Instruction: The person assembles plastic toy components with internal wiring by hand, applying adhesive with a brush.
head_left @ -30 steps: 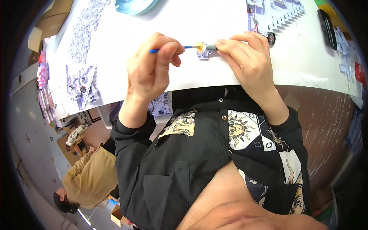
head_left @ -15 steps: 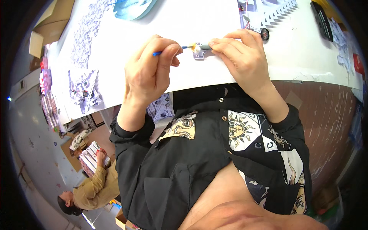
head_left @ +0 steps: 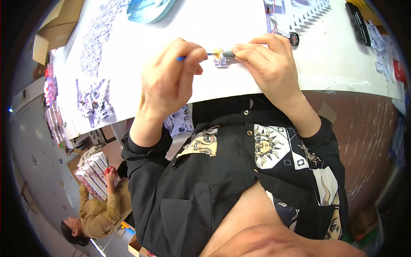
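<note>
My left hand (head_left: 169, 79) is closed in a pinch around a thin blue brush (head_left: 181, 58). Its yellowish bristle tip meets the end of a small grey cylindrical part (head_left: 229, 54). That grey part is pinched between the fingertips of my right hand (head_left: 274, 64). Just below the bristles is a small pale plastic piece (head_left: 220, 63) with ring-like tabs; whether it is joined to the grey part I cannot tell. Both hands are over the white table (head_left: 205, 83), near its front edge.
Small pale parts (head_left: 90, 47) are heaped at left, with larger pieces (head_left: 94, 100) nearer. A light-blue dish (head_left: 147, 10) lies at the back, a toothed strip (head_left: 306, 17) and black disc (head_left: 294, 39) at right. A co-worker (head_left: 100, 214) holds stacked boxes (head_left: 92, 175) at lower left.
The brush and my left hand have shifted slightly right, its bristles now closer against the grey part. My right hand has hardly moved. The co-worker and boxes have moved left and down.
</note>
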The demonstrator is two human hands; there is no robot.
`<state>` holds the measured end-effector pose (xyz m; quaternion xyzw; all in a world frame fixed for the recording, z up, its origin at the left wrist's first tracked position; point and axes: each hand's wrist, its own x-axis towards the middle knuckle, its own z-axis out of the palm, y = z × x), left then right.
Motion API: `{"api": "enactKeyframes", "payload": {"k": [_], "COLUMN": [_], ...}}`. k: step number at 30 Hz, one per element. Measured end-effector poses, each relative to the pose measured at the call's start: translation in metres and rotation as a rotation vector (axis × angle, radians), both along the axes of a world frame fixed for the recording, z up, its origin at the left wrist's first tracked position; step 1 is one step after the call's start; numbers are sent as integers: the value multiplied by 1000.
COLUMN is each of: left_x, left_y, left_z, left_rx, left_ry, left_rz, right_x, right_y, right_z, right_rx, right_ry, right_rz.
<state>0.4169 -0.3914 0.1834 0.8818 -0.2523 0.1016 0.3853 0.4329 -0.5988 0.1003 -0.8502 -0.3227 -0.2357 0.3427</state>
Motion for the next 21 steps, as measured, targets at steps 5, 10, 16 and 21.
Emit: {"api": "enactKeyframes", "payload": {"k": [5,10,16,21], "left_x": [-1,1,-4,12], "left_y": [-8,-13,-13,26], "left_z": [7,-1,-1,6], "left_rx": [191,205,75,-209], "left_ry": [33,7,8,-37], "left_rz": [-35,-48,-17,108], "right_x": [-1,-2,-3,-1], "right_y": [-1,-1,-3,1], "right_z": [0,-1,-3,-1], "right_rx": [-5,0,-3,13], "right_ry": [-17,-31,-42,-35], "right_rz": [-14,-16,-6,-10]}}
